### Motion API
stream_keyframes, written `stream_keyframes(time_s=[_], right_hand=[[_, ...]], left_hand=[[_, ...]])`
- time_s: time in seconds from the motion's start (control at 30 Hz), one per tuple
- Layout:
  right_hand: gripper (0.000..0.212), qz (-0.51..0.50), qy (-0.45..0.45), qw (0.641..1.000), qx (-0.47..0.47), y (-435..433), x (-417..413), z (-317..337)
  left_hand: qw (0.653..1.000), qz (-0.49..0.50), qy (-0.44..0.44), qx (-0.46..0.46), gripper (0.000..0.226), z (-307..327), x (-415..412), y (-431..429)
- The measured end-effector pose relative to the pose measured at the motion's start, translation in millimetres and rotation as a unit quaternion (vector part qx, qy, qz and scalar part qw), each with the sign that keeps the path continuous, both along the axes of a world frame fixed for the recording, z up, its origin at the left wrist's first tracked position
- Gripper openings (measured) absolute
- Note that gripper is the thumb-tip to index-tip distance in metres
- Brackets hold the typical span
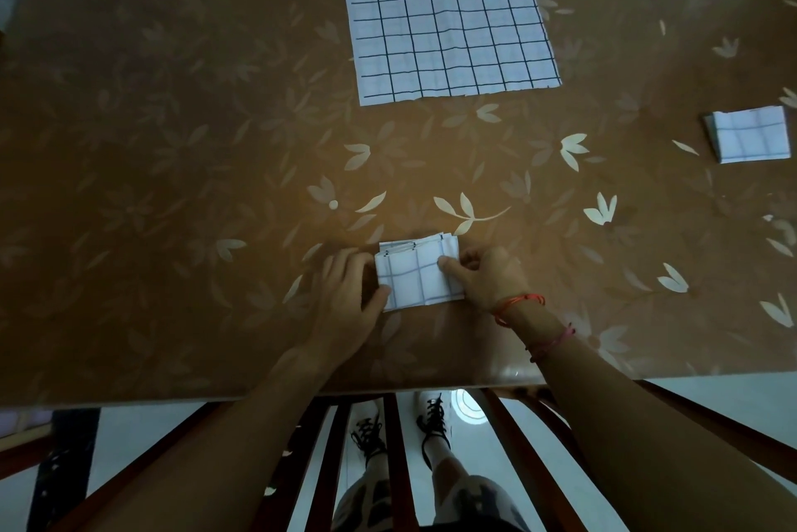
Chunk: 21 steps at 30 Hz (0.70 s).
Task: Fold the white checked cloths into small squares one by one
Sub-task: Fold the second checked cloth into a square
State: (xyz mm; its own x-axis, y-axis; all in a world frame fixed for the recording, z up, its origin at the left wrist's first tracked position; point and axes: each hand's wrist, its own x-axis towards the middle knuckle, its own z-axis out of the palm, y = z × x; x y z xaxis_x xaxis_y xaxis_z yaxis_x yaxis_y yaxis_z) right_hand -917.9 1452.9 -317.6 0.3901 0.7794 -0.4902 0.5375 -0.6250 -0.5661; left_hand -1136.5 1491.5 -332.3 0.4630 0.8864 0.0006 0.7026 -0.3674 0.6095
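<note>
A small folded white checked cloth (416, 275) lies near the table's front edge, several layers thick. My left hand (351, 294) holds its left edge, the thumb on the lower left corner. My right hand (485, 277) pinches its right side, thumb on top of the cloth. A large unfolded white checked cloth (448, 14) lies flat at the far middle of the table. A folded square cloth (750, 135) rests at the right edge.
The brown table (172, 143) has a pale leaf pattern. A wooden chair back (396, 458) stands below the front edge, between my arms. My shoes (433, 419) show on the pale floor beneath.
</note>
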Motion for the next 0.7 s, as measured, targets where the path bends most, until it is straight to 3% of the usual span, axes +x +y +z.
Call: stream_keyframes(time_s=[0.3, 0.5, 0.7], right_hand=[[0.041, 0.040, -0.037, 0.998, -0.008, 2.4, 1.5, -0.1], [0.023, 0.030, 0.000, 0.999, 0.025, -6.7, 9.4, -5.3], [0.025, 0.032, 0.013, 0.999, 0.014, -5.0, 9.3, -0.9]], left_hand=[[0.999, -0.014, 0.024, 0.040, 0.035, 10.3, -5.7, 1.1], [0.999, -0.044, -0.021, 0.025, 0.025, -1.1, -8.1, -0.5], [0.997, -0.073, -0.002, 0.034, 0.027, -9.6, -12.8, -5.0]])
